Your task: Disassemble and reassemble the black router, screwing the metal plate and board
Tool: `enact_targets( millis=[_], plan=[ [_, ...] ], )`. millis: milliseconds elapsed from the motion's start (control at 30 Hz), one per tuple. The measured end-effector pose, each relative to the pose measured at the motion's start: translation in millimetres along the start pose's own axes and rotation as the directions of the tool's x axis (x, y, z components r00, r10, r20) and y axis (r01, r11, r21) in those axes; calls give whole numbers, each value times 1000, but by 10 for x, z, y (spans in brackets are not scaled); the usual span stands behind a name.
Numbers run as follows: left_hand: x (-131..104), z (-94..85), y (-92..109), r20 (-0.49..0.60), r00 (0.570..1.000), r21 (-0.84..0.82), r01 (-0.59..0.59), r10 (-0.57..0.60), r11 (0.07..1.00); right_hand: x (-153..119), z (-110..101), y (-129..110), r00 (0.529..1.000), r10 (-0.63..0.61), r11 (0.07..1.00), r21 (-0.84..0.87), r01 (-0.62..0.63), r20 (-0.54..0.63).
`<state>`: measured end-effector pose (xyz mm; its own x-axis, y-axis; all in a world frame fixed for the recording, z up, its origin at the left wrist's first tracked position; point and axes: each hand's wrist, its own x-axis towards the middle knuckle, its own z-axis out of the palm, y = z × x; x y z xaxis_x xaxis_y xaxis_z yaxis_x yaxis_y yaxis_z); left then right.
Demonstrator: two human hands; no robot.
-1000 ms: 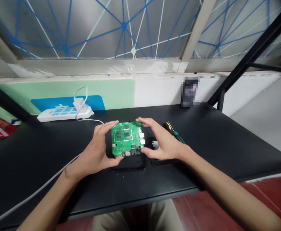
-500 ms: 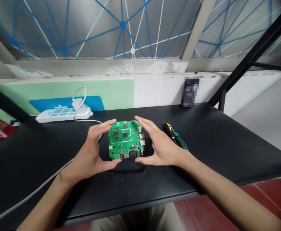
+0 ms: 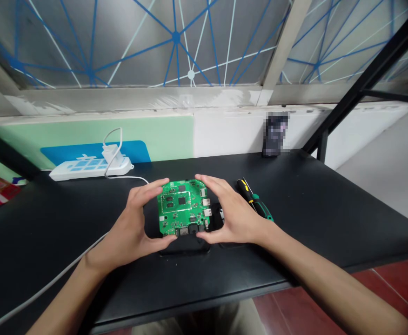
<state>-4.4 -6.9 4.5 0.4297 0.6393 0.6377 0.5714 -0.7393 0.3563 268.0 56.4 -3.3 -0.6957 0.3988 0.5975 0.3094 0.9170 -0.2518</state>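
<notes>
A green circuit board [image 3: 177,211] is held up in the middle of the view, chips facing me, with metal ports along its right and lower edges. My left hand [image 3: 139,221] grips its left side, fingers at the top corner and thumb at the lower edge. On the right side my right hand [image 3: 230,214] does the same, fingertips at the top and thumb below. Under the board lies a black casing [image 3: 186,249], mostly hidden. Another dark part [image 3: 217,215] sits partly behind my right hand, its kind unclear.
Two screwdrivers, one yellow and black [image 3: 244,187], one green and black [image 3: 263,208], lie right of my right hand. A white power strip [image 3: 81,168] with a plugged-in charger [image 3: 112,155] stands at the back left. Its white cable [image 3: 60,277] runs across the black table [image 3: 322,204]. A blurred dark object [image 3: 275,135] leans against the wall.
The board and both hands sit slightly lower in the view, with the grip unchanged. The background has shifted a little to the left.
</notes>
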Motion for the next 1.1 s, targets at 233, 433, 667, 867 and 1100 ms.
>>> enact_targets(
  millis=[233,433,667,867,1100],
  plan=[
    [-5,0,-3,14,1000,29,2,-2,1000,-6,0,-14,1000,9,1000,-3,-9,-4],
    [-7,2,10,17,1000,47,11,-12,999,-12,2,4,1000,2,1000,-19,-3,-6],
    [-9,45,19,65,997,107,39,-46,994,-4,8,-39,1000,-4,995,-96,6,26],
    [-4,179,48,35,999,219,12,-20,976,30,64,-162,994,-109,964,-243,108,10],
    [29,204,86,98,995,260,-58,34,964,57,146,-293,985,-170,925,-343,164,12]
  ],
)
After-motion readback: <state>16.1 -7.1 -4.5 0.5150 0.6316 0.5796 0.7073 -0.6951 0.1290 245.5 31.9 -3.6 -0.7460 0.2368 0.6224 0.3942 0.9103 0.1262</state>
